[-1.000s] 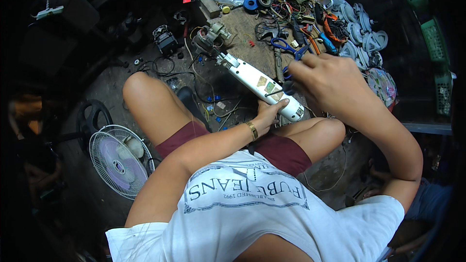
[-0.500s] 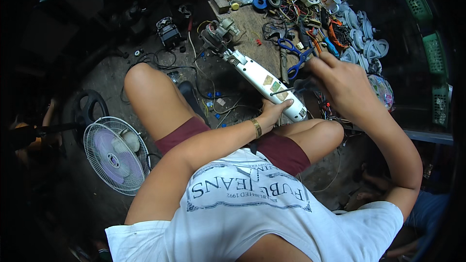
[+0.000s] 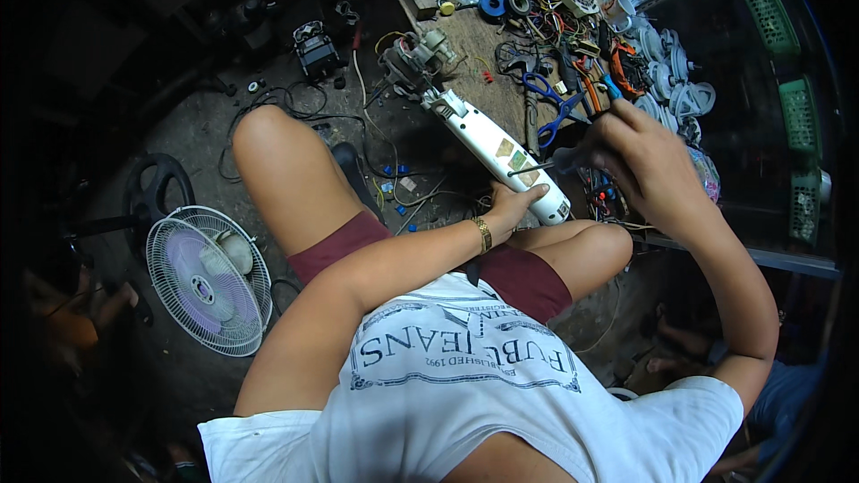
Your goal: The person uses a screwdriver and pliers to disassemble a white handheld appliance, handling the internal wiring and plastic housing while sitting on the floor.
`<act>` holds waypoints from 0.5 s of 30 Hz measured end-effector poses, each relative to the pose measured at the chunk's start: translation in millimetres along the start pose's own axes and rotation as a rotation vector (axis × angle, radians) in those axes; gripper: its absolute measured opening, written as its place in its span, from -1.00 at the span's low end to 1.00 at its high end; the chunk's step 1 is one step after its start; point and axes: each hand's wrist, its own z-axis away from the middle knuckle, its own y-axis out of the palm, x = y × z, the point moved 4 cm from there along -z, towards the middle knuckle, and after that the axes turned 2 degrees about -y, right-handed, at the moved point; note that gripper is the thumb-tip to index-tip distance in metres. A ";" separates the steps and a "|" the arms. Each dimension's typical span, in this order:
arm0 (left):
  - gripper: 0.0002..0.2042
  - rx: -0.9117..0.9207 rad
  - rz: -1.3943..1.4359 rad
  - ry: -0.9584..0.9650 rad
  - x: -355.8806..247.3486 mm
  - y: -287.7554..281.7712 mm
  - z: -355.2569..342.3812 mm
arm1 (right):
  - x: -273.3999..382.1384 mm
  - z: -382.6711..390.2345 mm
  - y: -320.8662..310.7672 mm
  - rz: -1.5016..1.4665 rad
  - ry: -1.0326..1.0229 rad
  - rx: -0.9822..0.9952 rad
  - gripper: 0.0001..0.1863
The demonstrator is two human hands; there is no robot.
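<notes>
A long white plastic fan housing point(image 3: 481, 145) slants across my lap, with small screw holes and worn stickers on its face. A bare fan motor point(image 3: 417, 62) sits at its far end, over the edge of the wooden board. My left hand point(image 3: 510, 210) is closed around the near end of the housing, thumb on top. In my right hand point(image 3: 640, 150) is a screwdriver point(image 3: 534, 168), gripped by its see-through handle. Its thin shaft points left, the tip at a hole in the housing; whether a screw sits there cannot be made out.
Blue-handled scissors point(image 3: 553, 107), an adjustable wrench point(image 3: 522, 58) and tangled wires crowd the wooden board point(image 3: 474, 44). White plastic parts point(image 3: 667, 80) are heaped beyond my right hand. A caged fan point(image 3: 208, 282) lies at left; green baskets point(image 3: 799, 116) line the right. Other people are partly visible nearby.
The whole view has shifted slightly. My right hand has changed its angle a little on the screwdriver, whose tip stays at the same spot. My left hand keeps its hold on the housing.
</notes>
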 end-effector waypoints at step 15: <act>-0.16 0.025 0.034 0.009 -3.8 1.7 3.4 | 5.9 -10.0 -5.1 0.113 -0.064 0.103 -0.67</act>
